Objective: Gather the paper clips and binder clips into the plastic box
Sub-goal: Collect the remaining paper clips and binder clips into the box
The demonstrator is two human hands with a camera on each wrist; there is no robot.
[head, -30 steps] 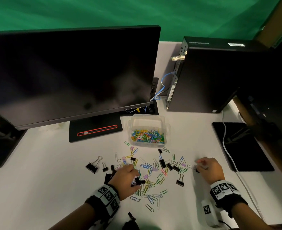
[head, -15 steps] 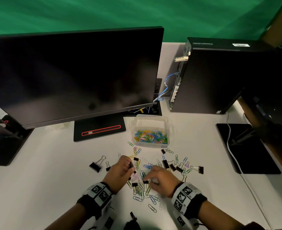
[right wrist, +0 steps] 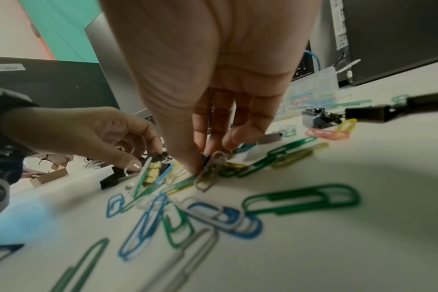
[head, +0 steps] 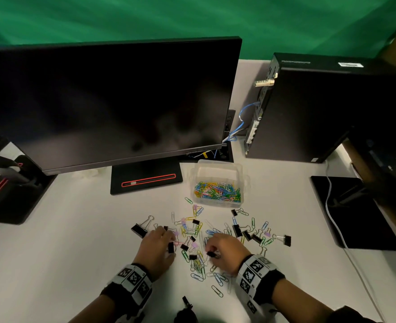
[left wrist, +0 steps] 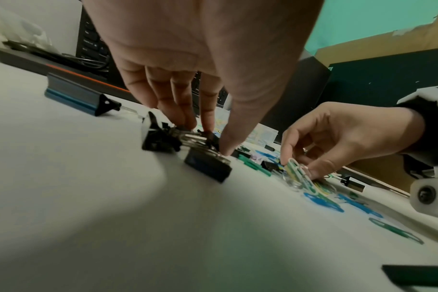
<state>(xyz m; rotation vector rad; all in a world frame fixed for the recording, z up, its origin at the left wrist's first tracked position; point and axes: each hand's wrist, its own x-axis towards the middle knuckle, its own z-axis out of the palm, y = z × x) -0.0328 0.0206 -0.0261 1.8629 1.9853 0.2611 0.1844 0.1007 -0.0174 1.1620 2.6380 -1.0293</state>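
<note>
Both hands work in the scatter of paper clips [head: 198, 264] and black binder clips [head: 236, 230] near the desk's [head: 64, 241] front edge. The left hand [head: 156, 249] presses fingertips onto binder clips, apparently pinching one, though blur obscures it. The right hand [head: 225, 252] pinches a small binder clip [head: 212, 254] with a silver paper clip. The clear plastic box [head: 219, 183], partly filled with coloured clips, sits further back, beside the monitor stand [head: 145, 177].
</note>
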